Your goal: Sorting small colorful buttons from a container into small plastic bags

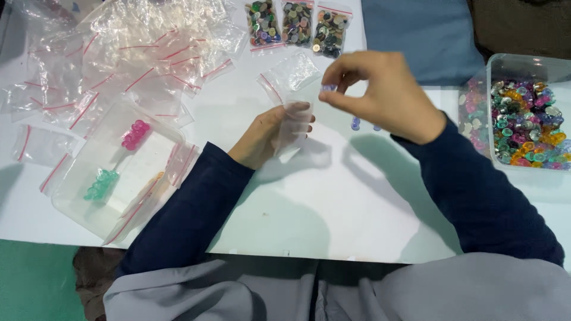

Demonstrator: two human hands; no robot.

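— Grey cloth over our lap (416, 291) lay nearest, then the dark sleeves reaching out over the white table (333, 202). What did our hands have?

— Our left hand (262, 139) was closed around a small clear bag (294, 122), holding it upright with its mouth facing up. Our right hand (380, 95) was pinched shut on a small pale purple bead (329, 88), thumb against fingertips.

— And how did the bead sit against the bag?

— Just above the bag's mouth and slightly to the right, near but not touching. The bag's long axis ran roughly up and down, so the bead hung almost in line with the opening. Our right hand was the nearer one to the bead, naturally; our left only steadied the bag.

— Anything else close by?

— A few loose bluish beads (355, 123) lay on the table under our right hand. A clear tub (526, 62) of mixed coloured beads stood at the far right. To the left we had a clear tray (77, 202) holding pink beads (135, 134) and green beads (101, 184), with a heap of empty bags (137, 53) beyond it. Three filled bags (297, 24) of mixed buttons lay at the far edge.

— Could we see whether the bag was already holding anything?

— We could not tell; the plastic was too blurred.
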